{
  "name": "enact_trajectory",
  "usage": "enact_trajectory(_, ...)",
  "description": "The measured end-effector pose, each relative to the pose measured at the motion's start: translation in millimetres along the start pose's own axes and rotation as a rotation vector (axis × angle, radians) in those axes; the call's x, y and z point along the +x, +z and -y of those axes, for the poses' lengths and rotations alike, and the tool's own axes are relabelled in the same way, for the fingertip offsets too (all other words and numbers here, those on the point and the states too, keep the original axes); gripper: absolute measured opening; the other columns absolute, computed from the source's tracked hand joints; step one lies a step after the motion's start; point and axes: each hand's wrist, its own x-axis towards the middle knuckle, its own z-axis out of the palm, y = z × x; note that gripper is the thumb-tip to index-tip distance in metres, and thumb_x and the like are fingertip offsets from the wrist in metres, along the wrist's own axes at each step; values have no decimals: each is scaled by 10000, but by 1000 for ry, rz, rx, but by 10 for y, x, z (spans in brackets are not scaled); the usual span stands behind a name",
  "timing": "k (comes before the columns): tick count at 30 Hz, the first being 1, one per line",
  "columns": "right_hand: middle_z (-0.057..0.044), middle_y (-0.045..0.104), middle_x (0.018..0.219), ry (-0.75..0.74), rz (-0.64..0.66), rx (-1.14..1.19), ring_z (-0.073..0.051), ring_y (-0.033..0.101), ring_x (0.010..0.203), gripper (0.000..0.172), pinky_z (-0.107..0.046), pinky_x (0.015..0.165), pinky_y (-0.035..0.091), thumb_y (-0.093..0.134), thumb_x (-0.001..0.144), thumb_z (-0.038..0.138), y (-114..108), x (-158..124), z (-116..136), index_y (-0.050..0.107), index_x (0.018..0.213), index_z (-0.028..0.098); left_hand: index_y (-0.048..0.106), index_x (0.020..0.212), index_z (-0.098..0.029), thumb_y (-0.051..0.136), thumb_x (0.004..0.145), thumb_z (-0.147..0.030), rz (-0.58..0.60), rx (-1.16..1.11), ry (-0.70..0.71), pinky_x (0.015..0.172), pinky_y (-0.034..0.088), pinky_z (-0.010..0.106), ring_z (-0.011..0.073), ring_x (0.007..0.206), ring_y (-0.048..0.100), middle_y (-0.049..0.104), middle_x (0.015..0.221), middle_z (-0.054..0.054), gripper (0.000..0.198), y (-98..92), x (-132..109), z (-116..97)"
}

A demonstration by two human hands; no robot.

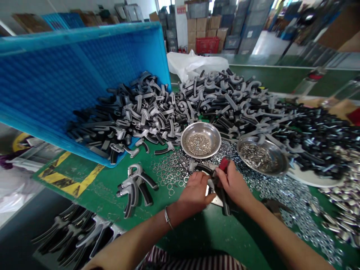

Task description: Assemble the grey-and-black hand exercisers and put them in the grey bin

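Note:
My left hand is closed round a grey and black hand grip exerciser, low over the green table in the middle. My right hand grips a tool with a red handle against the same piece; the tool's working end is hidden. Part of a small pale plate shows beneath the hands. Beyond my fingers stand a steel bowl of tiny parts and, to its right, a second steel bowl of small metal pins. Loose metal rings lie left of my hands.
A tipped blue crate spills grey and black handles at left. More handles are heaped behind the bowls. Assembled hand grips lie at front left. Nuts, metal sleeves and black parts cover the right side.

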Motion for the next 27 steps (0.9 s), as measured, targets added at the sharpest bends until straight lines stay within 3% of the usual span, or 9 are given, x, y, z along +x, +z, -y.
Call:
enact_trajectory(4, 66, 537, 531, 61, 242, 474, -145, 452, 333, 360, -267, 358, 384, 414, 932, 609, -175, 216, 59, 471, 943, 254, 526, 1252, -155, 667, 856, -374, 49, 10, -54, 1054, 392, 475, 312, 1193, 480, 538, 1232, 130, 474, -70, 7, -53)
enact_trajectory(6, 65, 573, 583, 81, 184, 653, -131, 450, 338, 384, -264, 349, 396, 360, 950, 628, -231, 227, 1, 471, 953, 260, 526, 1261, -161, 664, 856, -364, 65, 6, -65, 1063, 382, 480, 316, 1216, 474, 537, 1251, 133, 474, -97, 9, -73)
enact_trajectory(8, 52, 641, 667, 81, 78, 733, -147, 555, 416, 344, -283, 409, 473, 436, 935, 616, -248, 180, -105, 442, 951, 272, 523, 1267, -160, 660, 858, -365, 73, 5, -70, 1071, 373, 486, 321, 1230, 469, 534, 1266, 138, 478, -108, 8, -82)
enact_trajectory(10, 48, 679, 692, 93, 48, 662, -176, 625, 468, 331, -311, 455, 519, 527, 908, 590, -249, 103, -229, 413, 950, 283, 518, 1274, -164, 655, 863, -372, 73, 7, -80, 1071, 371, 486, 321, 1237, 465, 530, 1277, 139, 480, -101, 3, -82)
enact_trajectory(13, 64, 659, 600, 150, 31, 458, -189, 596, 388, 317, -312, 398, 489, 559, 901, 562, -281, -5, -379, 399, 937, 290, 505, 1292, -171, 651, 868, -394, 51, 19, -79, 1087, 354, 487, 319, 1247, 460, 520, 1293, 135, 501, -64, -14, -66)
enact_trajectory(15, 54, 666, 605, 179, 5, 454, -205, 616, 400, 315, -326, 399, 504, 566, 898, 554, -316, -55, -418, 396, 933, 290, 498, 1300, -174, 649, 869, -404, 33, 23, -68, 1097, 342, 484, 318, 1251, 455, 517, 1299, 131, 512, -30, -28, -52)
enact_trajectory(21, -37, 742, 885, 62, 21, 568, -246, 741, 717, 312, -393, 644, 613, 623, 893, 501, -180, -162, -254, 452, 1017, 271, 492, 1301, -198, 642, 871, -396, 0, -10, -68, 1073, 356, 482, 308, 1230, 461, 520, 1287, 116, 496, 17, -47, -34)
enact_trajectory(25, -24, 739, 854, 51, 42, 654, -230, 733, 674, 299, -371, 602, 604, 617, 906, 491, -22, -233, -127, 450, 1008, 264, 502, 1324, -177, 658, 868, -423, -7, -24, -72, 1055, 360, 493, 321, 1242, 447, 522, 1306, 135, 541, -57, -40, -73)
enact_trajectory(27, -18, 738, 830, 78, 71, 750, -223, 730, 653, 302, -352, 568, 595, 610, 911, 490, -14, -276, -79, 436, 1010, 264, 562, 1274, -186, 639, 891, -440, -39, -28, -42, 1036, 365, 478, 312, 1213, 470, 570, 1258, 123, 466, -110, -35, -102)
